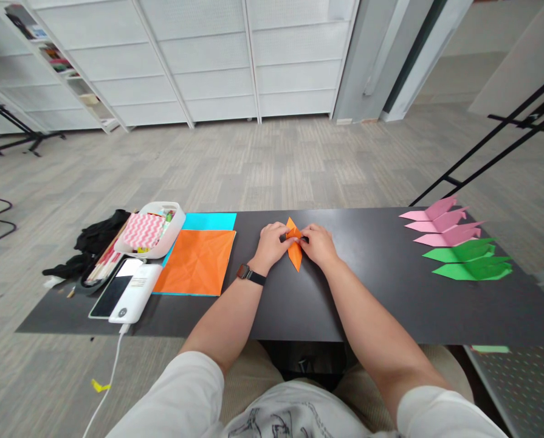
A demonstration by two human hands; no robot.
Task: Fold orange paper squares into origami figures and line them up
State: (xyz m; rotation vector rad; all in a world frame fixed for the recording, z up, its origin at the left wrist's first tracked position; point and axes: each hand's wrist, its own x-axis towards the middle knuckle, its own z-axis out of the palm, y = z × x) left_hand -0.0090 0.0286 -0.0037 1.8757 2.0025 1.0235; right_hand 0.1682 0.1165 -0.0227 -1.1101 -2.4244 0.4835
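Observation:
An orange folded paper piece (pixel 294 255), narrow and pointed at both ends, lies on the dark table in front of me. My left hand (pixel 272 244) pinches its left edge between thumb and fingers. On the opposite side, my right hand (pixel 318 244) grips the right edge in the same way. The fingers cover part of the folds near the middle. A stack of orange paper sheets (pixel 196 261) rests to the left of my hands, with a blue sheet (pixel 212 221) showing beneath it.
Pink folded paper figures (pixel 440 222) and green ones (pixel 467 260) stand in a row on the right. At the left are a white plastic box (pixel 174 228), a phone (pixel 110 295), a cabled white power bank (pixel 137 292) and a black cloth (pixel 99 236). The table (pixel 372 298) is narrow.

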